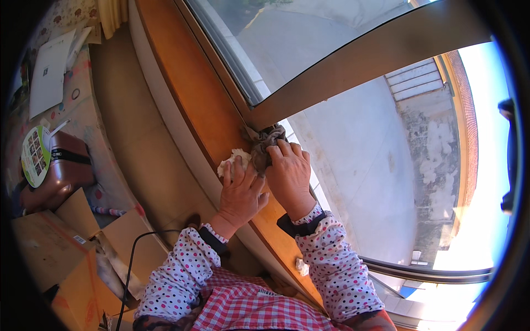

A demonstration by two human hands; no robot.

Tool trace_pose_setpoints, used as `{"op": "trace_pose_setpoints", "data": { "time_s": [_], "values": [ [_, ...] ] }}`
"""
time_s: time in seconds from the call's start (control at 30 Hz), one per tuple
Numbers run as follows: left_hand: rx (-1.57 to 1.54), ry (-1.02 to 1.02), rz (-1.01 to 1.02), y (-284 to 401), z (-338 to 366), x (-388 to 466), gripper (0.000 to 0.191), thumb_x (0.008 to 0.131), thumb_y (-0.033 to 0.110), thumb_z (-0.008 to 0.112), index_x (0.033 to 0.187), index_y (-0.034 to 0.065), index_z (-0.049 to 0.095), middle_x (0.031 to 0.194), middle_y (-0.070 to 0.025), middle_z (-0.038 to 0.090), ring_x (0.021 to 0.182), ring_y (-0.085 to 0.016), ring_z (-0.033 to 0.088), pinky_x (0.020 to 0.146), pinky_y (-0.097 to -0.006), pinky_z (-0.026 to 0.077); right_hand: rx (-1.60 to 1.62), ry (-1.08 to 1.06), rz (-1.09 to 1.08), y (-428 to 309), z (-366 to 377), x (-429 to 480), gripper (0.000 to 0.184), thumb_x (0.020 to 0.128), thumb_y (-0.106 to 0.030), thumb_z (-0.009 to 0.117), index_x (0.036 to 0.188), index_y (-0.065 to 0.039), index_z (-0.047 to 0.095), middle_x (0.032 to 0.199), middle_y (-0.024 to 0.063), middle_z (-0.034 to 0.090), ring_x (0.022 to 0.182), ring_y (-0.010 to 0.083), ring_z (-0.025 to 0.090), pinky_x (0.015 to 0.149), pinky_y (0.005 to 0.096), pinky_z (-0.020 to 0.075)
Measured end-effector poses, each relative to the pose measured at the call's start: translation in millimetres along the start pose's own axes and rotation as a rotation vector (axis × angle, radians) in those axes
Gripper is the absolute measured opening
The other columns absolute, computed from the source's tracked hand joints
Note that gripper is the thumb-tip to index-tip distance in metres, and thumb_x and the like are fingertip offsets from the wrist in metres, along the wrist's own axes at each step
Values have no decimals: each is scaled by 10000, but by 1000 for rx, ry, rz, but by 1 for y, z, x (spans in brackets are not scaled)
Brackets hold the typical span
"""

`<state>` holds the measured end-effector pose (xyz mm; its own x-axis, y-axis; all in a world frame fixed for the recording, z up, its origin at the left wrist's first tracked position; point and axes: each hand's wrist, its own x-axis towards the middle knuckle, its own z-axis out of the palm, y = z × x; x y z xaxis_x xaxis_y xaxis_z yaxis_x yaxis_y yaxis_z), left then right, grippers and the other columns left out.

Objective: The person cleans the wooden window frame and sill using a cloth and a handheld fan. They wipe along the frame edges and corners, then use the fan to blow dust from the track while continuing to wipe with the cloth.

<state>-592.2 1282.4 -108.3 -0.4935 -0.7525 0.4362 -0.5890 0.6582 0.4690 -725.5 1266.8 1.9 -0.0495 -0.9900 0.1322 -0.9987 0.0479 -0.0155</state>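
My right hand (289,176) grips a bunched dark grey-brown cloth (265,145) at the lower corner of the window frame (331,70). Just left of it, my left hand (242,192) lies with spread fingers over a crumpled white tissue (234,159) on the orange-brown windowsill (186,89); whether those fingers press on the tissue or hold it, I cannot tell. Part of the cloth is hidden under my right fingers. Another crumpled white tissue (302,267) lies farther down the sill, beside my right sleeve.
Left of the sill stands a covered table (89,120) with a brown case (70,165), a round printed fan (36,156) and white sheets (51,74). Open cardboard boxes (54,244) and a black cable (131,256) are at lower left. Window glass (356,165) borders the sill's right side.
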Motion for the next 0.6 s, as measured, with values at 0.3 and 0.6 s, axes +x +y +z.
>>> {"op": "trace_pose_setpoints", "data": {
  "time_s": [0.3, 0.6],
  "values": [
    [-108, -20, -40, -2, 10, -2, 666, 831, 380, 798, 1423, 130, 625, 1543, -192, 473, 1514, -474, 310, 1257, -651, 193, 155, -20, 116, -24, 36, 38, 411, 870, -292, 762, 1179, -26, 707, 1158, 167, 714, 1111, 359, 633, 967, 456, 496],
    [16, -55, -1, -6, 16, -5, 681, 879, 441, 729, 1462, 121, 584, 1575, -170, 454, 1516, -482, 292, 1268, -662, 169, 195, -118, 88, -9, 59, 37, 233, 874, -71, 605, 1099, -20, 567, 1032, 193, 683, 1003, 414, 644, 870, 515, 531]
  ]
}}
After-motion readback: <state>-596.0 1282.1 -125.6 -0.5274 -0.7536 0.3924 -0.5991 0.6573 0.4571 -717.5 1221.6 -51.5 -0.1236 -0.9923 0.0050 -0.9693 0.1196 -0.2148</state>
